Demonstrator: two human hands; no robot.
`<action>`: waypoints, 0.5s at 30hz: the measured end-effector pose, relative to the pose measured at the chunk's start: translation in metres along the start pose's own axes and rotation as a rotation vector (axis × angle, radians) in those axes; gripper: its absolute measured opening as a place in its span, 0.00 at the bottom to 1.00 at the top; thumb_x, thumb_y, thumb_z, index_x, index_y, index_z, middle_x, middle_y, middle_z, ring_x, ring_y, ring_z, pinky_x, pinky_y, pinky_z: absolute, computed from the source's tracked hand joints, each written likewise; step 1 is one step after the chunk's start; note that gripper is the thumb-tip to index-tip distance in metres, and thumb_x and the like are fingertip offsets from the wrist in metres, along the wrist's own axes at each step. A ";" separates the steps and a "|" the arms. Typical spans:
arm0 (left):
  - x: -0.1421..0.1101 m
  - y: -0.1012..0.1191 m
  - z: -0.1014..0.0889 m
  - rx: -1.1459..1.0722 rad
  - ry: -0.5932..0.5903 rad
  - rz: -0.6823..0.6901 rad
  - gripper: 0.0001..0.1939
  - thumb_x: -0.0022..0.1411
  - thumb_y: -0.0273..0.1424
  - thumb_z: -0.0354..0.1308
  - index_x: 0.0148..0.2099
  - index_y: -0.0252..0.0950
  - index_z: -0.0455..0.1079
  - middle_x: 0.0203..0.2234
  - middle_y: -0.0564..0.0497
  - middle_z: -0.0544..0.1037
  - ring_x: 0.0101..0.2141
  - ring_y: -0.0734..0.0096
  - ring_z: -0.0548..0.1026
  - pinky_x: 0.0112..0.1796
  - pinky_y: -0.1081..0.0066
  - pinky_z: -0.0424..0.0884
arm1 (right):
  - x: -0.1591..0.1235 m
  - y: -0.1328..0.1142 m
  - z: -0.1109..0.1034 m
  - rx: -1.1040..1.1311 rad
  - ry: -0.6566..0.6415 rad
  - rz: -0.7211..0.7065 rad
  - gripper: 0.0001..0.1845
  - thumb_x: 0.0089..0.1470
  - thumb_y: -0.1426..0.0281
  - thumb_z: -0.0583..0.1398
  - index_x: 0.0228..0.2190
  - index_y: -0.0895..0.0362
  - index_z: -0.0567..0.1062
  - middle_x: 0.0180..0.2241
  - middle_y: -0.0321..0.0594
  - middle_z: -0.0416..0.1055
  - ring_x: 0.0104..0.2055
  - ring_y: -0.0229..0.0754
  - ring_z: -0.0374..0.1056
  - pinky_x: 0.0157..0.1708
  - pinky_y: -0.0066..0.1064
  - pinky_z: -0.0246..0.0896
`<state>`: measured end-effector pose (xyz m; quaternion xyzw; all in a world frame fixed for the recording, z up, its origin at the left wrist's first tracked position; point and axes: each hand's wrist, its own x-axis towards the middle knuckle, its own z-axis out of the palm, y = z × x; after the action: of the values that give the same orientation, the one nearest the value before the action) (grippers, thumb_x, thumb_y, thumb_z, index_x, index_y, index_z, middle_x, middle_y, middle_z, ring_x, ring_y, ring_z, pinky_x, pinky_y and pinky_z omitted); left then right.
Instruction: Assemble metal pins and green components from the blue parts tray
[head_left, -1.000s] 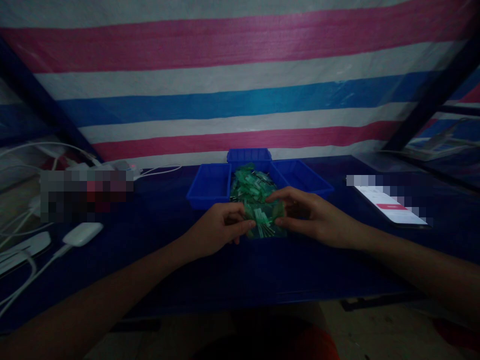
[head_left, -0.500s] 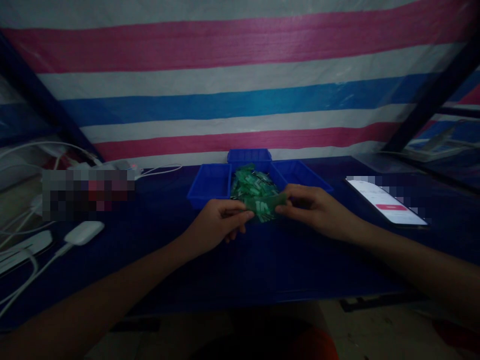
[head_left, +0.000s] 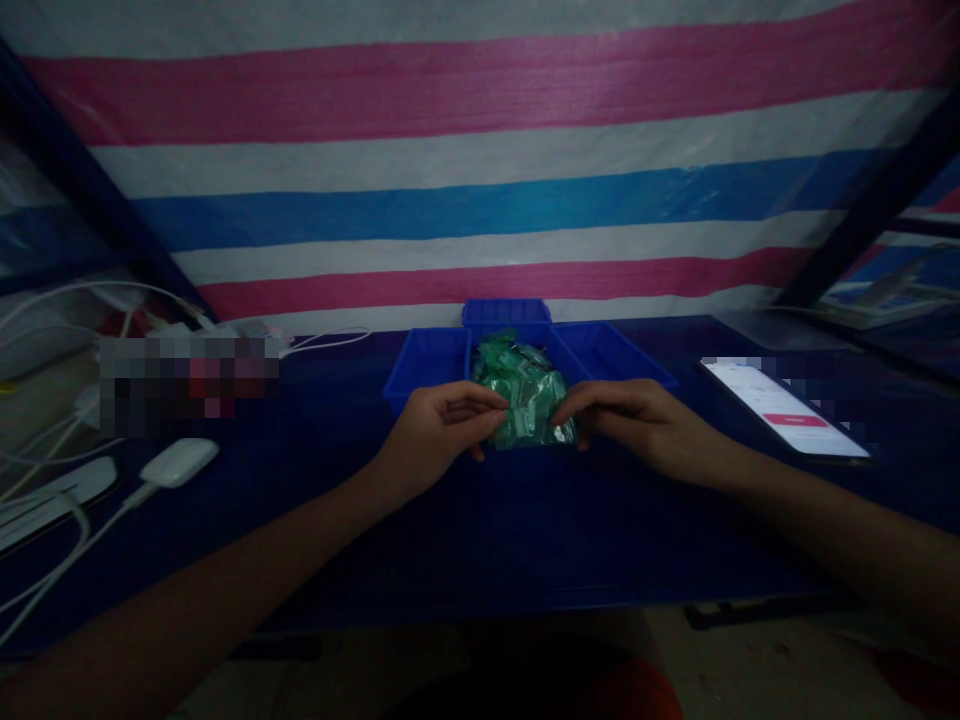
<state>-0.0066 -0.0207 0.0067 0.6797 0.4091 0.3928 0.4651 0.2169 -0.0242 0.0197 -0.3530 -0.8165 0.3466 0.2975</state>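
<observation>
My left hand and my right hand both pinch a small green circuit-board strip, one at each end, just above the dark blue table. Right behind the strip, a blue bin holds a heap of several green circuit-board pieces. The fingers of both hands are closed on the strip's edges. Dim light hides the strip's details.
Blue bins flank the middle one: left, right, and a smaller one behind. A lit phone lies at right. White chargers and cables lie at left. A striped tarp hangs behind.
Both hands have drawn closer together and slightly toward the bin, and the green strip between them looks shorter and more bunched than a second ago.
</observation>
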 end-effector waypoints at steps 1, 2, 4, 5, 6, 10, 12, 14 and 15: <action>0.000 -0.001 0.000 0.012 -0.005 0.012 0.11 0.50 0.33 0.58 0.35 0.31 0.68 0.25 0.52 0.72 0.22 0.79 0.69 0.20 0.79 0.67 | 0.000 0.001 0.000 -0.008 -0.015 -0.010 0.11 0.52 0.73 0.50 0.33 0.56 0.72 0.29 0.36 0.69 0.27 0.35 0.65 0.28 0.29 0.60; 0.000 -0.002 0.000 0.025 -0.021 0.021 0.11 0.51 0.33 0.57 0.35 0.31 0.68 0.25 0.52 0.72 0.23 0.79 0.69 0.21 0.79 0.67 | 0.000 0.003 -0.001 -0.016 -0.025 -0.020 0.12 0.51 0.74 0.50 0.33 0.55 0.73 0.29 0.36 0.69 0.27 0.34 0.65 0.28 0.29 0.60; -0.002 -0.002 0.000 0.069 -0.072 0.030 0.10 0.54 0.33 0.55 0.36 0.32 0.67 0.26 0.52 0.72 0.25 0.77 0.70 0.22 0.78 0.68 | 0.001 0.005 -0.005 -0.050 -0.019 -0.031 0.12 0.50 0.74 0.51 0.33 0.55 0.73 0.30 0.36 0.70 0.27 0.34 0.65 0.28 0.29 0.60; -0.003 -0.002 0.001 0.105 -0.097 0.033 0.10 0.55 0.33 0.53 0.37 0.32 0.66 0.26 0.52 0.72 0.26 0.77 0.71 0.23 0.78 0.67 | 0.002 0.006 -0.008 -0.076 -0.003 -0.031 0.12 0.50 0.74 0.51 0.32 0.55 0.74 0.30 0.36 0.71 0.27 0.35 0.65 0.28 0.29 0.60; -0.005 -0.002 0.001 0.154 -0.121 0.042 0.10 0.57 0.33 0.52 0.38 0.32 0.66 0.26 0.52 0.72 0.26 0.77 0.71 0.24 0.78 0.67 | 0.004 0.007 -0.012 -0.106 0.020 -0.029 0.12 0.50 0.73 0.51 0.32 0.55 0.74 0.30 0.36 0.71 0.27 0.35 0.65 0.27 0.29 0.60; -0.011 -0.004 0.003 0.481 -0.212 0.241 0.08 0.59 0.29 0.49 0.39 0.33 0.67 0.29 0.52 0.72 0.27 0.77 0.69 0.29 0.75 0.66 | 0.023 0.011 -0.036 -0.316 0.159 -0.078 0.14 0.50 0.72 0.50 0.36 0.57 0.73 0.34 0.40 0.72 0.29 0.38 0.67 0.29 0.32 0.62; -0.013 -0.006 0.005 0.651 -0.312 0.394 0.08 0.59 0.27 0.49 0.40 0.33 0.67 0.31 0.51 0.72 0.31 0.75 0.70 0.34 0.74 0.66 | 0.040 0.015 -0.047 -0.615 0.249 -0.141 0.17 0.49 0.73 0.51 0.41 0.60 0.71 0.39 0.45 0.71 0.38 0.45 0.66 0.37 0.38 0.60; -0.015 -0.008 0.006 0.782 -0.408 0.487 0.09 0.60 0.27 0.47 0.41 0.34 0.67 0.32 0.51 0.72 0.34 0.74 0.70 0.36 0.73 0.65 | 0.059 0.022 -0.055 -0.842 0.257 -0.171 0.18 0.51 0.73 0.50 0.43 0.63 0.70 0.44 0.51 0.68 0.44 0.50 0.63 0.43 0.42 0.55; -0.016 -0.009 0.007 0.828 -0.437 0.509 0.09 0.61 0.28 0.47 0.41 0.34 0.67 0.31 0.51 0.72 0.34 0.73 0.70 0.37 0.72 0.65 | 0.069 0.027 -0.058 -0.878 0.213 -0.168 0.19 0.52 0.73 0.50 0.45 0.63 0.69 0.46 0.52 0.66 0.47 0.51 0.61 0.45 0.42 0.53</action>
<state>-0.0081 -0.0354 -0.0061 0.9501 0.2457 0.1479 0.1225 0.2292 0.0646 0.0489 -0.4116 -0.8768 -0.0957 0.2292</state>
